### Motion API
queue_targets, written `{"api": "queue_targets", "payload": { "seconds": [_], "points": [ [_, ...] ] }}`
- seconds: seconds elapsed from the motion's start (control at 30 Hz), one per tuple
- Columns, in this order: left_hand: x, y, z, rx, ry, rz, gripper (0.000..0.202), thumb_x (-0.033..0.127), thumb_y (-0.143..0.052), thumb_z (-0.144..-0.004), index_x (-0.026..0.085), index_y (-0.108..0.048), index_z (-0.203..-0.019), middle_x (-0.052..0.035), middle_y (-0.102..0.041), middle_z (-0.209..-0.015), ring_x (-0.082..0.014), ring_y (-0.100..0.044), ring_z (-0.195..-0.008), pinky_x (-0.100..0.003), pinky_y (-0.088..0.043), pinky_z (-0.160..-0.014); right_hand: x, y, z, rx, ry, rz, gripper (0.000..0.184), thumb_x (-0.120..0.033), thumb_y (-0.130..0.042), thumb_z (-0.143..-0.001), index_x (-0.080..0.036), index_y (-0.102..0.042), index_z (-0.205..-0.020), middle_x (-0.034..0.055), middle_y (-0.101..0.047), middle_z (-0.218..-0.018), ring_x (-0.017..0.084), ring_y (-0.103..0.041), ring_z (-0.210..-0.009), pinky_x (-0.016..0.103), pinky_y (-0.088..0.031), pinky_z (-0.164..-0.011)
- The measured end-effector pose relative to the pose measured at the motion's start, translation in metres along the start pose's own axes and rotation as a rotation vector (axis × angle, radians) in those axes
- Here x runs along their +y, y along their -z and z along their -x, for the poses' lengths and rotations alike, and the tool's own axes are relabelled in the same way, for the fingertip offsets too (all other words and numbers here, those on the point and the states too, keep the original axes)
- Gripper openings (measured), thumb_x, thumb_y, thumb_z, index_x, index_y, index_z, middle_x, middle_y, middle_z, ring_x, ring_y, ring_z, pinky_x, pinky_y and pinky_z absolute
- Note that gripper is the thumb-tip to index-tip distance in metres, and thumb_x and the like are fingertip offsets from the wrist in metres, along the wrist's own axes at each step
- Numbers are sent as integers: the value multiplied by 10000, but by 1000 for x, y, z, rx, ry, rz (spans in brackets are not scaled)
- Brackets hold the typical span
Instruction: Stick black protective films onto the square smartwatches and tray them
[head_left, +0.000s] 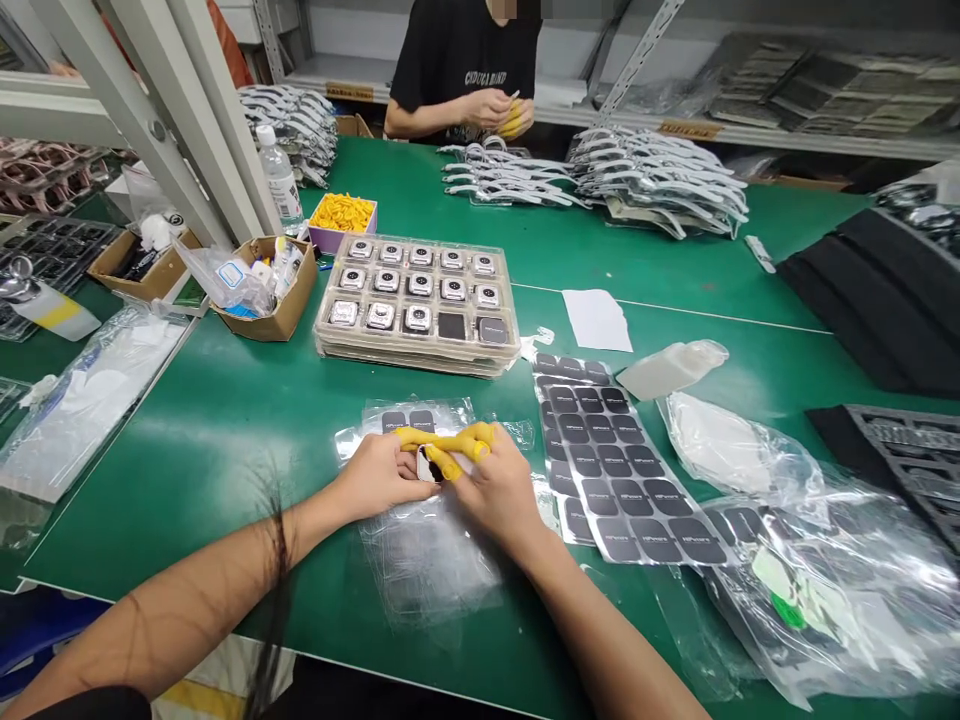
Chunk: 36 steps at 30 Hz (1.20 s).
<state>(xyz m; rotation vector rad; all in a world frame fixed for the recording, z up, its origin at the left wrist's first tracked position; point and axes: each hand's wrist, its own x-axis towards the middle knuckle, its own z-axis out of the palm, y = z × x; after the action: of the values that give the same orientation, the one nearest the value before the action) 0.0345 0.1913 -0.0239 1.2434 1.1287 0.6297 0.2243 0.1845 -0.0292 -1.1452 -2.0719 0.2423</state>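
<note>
My left hand [379, 475] and my right hand [491, 485] meet over the green table [225, 400], both wearing yellow finger cots. Together they pinch a small square watch body [427, 466] with a dark face. Under them lies a pile of clear plastic film sheets [427, 560], some with dark squares. To the right lie sheets of dark square screen stickers [622, 480]. Beyond my hands sits a clear tray [420, 295] holding rows of watch bodies.
A cardboard box [266, 285] of supplies, a purple box of yellow finger cots [343, 215] and a water bottle [279, 180] stand at back left. Plastic bags [750, 450] and black trays [900, 450] lie right. Across the table a person in black handles stacked packaging [660, 180].
</note>
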Motion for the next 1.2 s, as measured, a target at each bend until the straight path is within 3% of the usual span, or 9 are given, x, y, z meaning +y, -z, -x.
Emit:
{"api": "queue_targets", "payload": {
  "seconds": [0.13, 0.27, 0.5, 0.67, 0.77, 0.87, 1.0, 1.1, 1.2],
  "points": [
    [-1, -1, 0, -11, -11, 18, 582, 138, -794, -636, 160, -675, -1205, -25, -725, -797, -166, -696, -718, -261, -537, -659, -4, -4, 1, -6, 14, -47, 92, -268, -602, -972, -224, -683, -964, 39, -674, -830, 189, -587, -767, 342, -476, -704],
    [-1, -2, 0, 34, -16, 96, 575, 163, -816, -639, 153, -670, -1195, -52, -741, -890, -170, -709, -762, -264, -556, -686, 0, -2, -1, 24, -71, -27, 100, -264, -595, -974, -216, -674, -936, 49, -701, -858, 206, -603, -798, 358, -471, -737],
    [1, -3, 0, 11, -1, 90, 584, 114, -812, -617, 152, -676, -1184, -48, -737, -870, -175, -709, -774, -274, -555, -700, -3, -6, 4, -9, -29, -35, 98, -272, -598, -974, -227, -684, -982, 46, -698, -866, 200, -601, -796, 349, -468, -733],
    [8, 3, -2, 29, 63, 224, 611, 170, -892, -585, 150, -669, -1154, -58, -733, -929, -159, -700, -785, -288, -566, -746, 28, 7, -4, 42, -167, 216, 162, -283, -566, -984, -201, -704, -959, 91, -703, -914, 252, -590, -873, 415, -447, -789],
    [11, 9, -4, 44, 73, 388, 656, 175, -940, -530, 154, -679, -1131, -77, -733, -1010, -172, -709, -865, -298, -571, -805, 26, 11, -7, 84, -214, 346, 206, -279, -558, -981, -174, -691, -1098, 141, -692, -1064, 295, -570, -991, 465, -416, -860],
    [13, 13, -5, 123, 17, 550, 660, 159, -960, -485, 169, -692, -1089, -69, -740, -1035, -182, -713, -919, -296, -572, -841, 3, -4, -15, -2, -227, 334, 307, -296, -574, -967, -145, -649, -1224, 145, -688, -1132, 299, -544, -996, 443, -408, -841],
    [18, 19, -6, 161, -36, 636, 631, 160, -962, -483, 173, -691, -1053, -56, -758, -1016, -179, -719, -922, -304, -574, -875, -12, -30, -27, -130, -345, 351, 344, -272, -622, -929, -152, -641, -1251, 114, -708, -1112, 297, -528, -936, 418, -372, -779],
    [18, 31, -11, 227, -101, 572, 651, 194, -961, -497, 181, -679, -1083, -60, -764, -1035, -196, -727, -931, -343, -580, -895, -6, -37, -28, -109, -403, 260, 333, -304, -660, -922, -189, -647, -1235, 69, -736, -1046, 285, -539, -922, 411, -364, -792],
    [13, 46, -19, 352, -201, 343, 638, 224, -950, -523, 173, -676, -1097, -84, -760, -1079, -238, -725, -994, -409, -559, -966, 2, -37, -25, -54, -420, 120, 284, -307, -668, -921, -215, -657, -1189, 40, -751, -1000, 269, -559, -910, 407, -373, -814]
  ]
}}
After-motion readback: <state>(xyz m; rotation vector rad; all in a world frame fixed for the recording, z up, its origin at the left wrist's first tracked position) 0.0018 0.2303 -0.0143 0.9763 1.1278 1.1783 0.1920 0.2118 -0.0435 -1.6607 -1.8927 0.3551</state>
